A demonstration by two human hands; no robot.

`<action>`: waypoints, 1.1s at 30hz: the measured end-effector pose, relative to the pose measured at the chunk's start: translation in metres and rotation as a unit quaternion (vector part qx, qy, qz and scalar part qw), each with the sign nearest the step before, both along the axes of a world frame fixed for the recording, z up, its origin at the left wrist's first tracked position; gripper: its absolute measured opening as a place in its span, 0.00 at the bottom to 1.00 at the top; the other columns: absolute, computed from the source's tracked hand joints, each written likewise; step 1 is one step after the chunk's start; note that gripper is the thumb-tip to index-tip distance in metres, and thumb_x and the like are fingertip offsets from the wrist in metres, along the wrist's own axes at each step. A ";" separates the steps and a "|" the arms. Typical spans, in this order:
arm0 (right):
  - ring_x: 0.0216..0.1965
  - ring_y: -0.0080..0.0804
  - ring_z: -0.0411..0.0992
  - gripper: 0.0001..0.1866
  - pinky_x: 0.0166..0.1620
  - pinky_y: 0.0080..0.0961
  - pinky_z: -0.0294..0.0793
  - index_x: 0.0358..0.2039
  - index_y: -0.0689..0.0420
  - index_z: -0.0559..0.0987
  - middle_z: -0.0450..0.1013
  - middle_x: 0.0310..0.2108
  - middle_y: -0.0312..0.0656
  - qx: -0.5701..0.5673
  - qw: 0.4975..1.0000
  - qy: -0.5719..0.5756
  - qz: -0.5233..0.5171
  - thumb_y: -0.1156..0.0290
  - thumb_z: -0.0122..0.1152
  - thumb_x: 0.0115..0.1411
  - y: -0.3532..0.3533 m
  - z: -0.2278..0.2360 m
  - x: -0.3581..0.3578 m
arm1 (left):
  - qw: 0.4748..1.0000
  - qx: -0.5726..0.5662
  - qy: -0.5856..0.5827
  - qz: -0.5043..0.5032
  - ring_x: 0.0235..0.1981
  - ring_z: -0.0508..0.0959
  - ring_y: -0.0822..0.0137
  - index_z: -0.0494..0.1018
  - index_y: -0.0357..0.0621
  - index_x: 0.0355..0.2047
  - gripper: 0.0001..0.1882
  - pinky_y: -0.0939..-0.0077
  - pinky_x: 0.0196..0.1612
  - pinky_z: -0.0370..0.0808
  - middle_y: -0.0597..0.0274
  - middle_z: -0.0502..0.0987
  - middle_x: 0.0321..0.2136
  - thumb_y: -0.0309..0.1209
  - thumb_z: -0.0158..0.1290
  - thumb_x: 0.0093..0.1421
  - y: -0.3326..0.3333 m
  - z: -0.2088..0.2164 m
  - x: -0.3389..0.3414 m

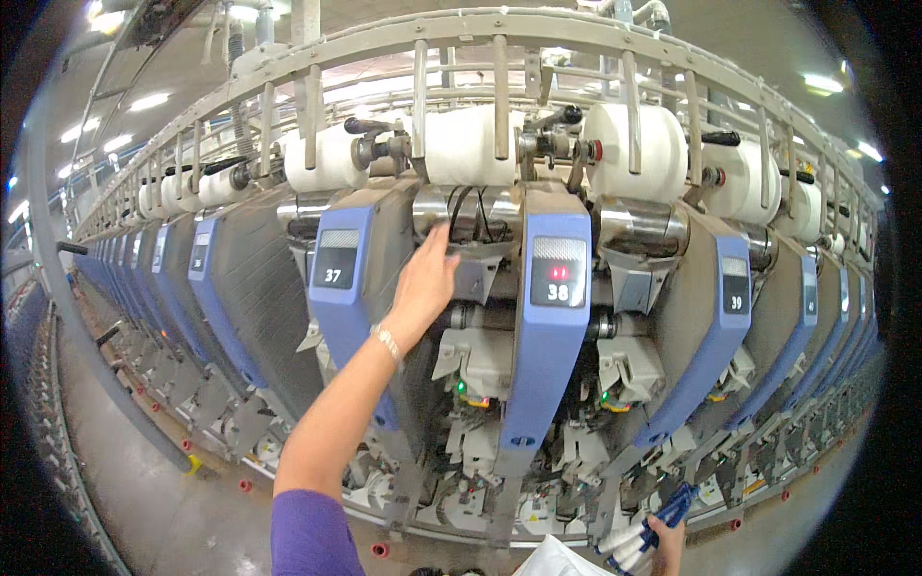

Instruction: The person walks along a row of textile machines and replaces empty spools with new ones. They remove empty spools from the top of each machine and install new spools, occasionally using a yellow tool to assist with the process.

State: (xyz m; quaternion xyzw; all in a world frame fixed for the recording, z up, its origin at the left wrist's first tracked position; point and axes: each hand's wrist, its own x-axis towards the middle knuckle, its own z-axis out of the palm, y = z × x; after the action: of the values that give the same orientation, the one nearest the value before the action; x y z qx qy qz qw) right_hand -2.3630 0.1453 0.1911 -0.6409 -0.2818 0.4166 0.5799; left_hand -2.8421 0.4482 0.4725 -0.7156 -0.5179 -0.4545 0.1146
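Observation:
My left hand (pixel 427 278) is raised in front of the winding machine, wrist ringed by a bracelet. Its fingers are stretched up toward the grooved metal drum (pixel 469 213) under a large white yarn package (pixel 471 146). Thumb and forefinger stand apart with nothing seen between them; whether the fingertips touch the drum I cannot tell. Low at the right, my right hand (pixel 667 540) is closed round several slim yarn bobbins (pixel 629 549), white with yarn and with dark blue ends. Beside the left hand, a blue-fronted unit panel (pixel 557 274) shows a small red light.
Identical blue-fronted winding units (pixel 338 259) curve away on both sides, with white packages (pixel 636 152) above them. A metal rail (pixel 461 27) with upright bars crosses overhead. At the left, a grey post (pixel 82 298) stands beside the aisle floor (pixel 158 499).

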 end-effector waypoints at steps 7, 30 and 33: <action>0.22 0.26 0.70 0.10 0.23 0.23 0.69 0.34 0.60 0.76 0.73 0.25 0.37 -0.097 0.964 0.010 -0.248 0.72 0.69 0.54 -0.098 0.025 -0.010 | 0.971 0.204 0.054 0.109 0.69 0.51 0.54 0.57 0.42 0.65 0.30 0.50 0.68 0.50 0.55 0.57 0.66 0.41 0.46 0.66 0.167 0.076 0.004; 0.26 0.26 0.71 0.12 0.28 0.22 0.70 0.34 0.59 0.76 0.72 0.27 0.36 -0.064 0.963 -0.011 -0.263 0.73 0.70 0.52 -0.149 0.039 -0.069 | 0.966 0.251 0.010 0.061 0.67 0.56 0.53 0.62 0.39 0.62 0.27 0.56 0.66 0.57 0.49 0.61 0.64 0.32 0.50 0.64 0.171 0.088 0.009; 0.24 0.27 0.71 0.12 0.26 0.22 0.69 0.34 0.60 0.76 0.72 0.25 0.36 -0.062 0.962 -0.012 -0.264 0.73 0.70 0.52 -0.156 0.040 -0.073 | 0.986 0.138 -0.014 0.096 0.68 0.54 0.53 0.59 0.43 0.64 0.28 0.50 0.69 0.44 0.52 0.61 0.64 0.40 0.45 0.67 0.200 0.142 0.008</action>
State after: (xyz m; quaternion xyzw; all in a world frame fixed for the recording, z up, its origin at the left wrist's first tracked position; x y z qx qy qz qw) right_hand -2.4361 -0.0106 0.2309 -0.7326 -0.0831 0.2572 0.6247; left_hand -2.8346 0.6477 0.6143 -0.6335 -0.5183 -0.5183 0.2477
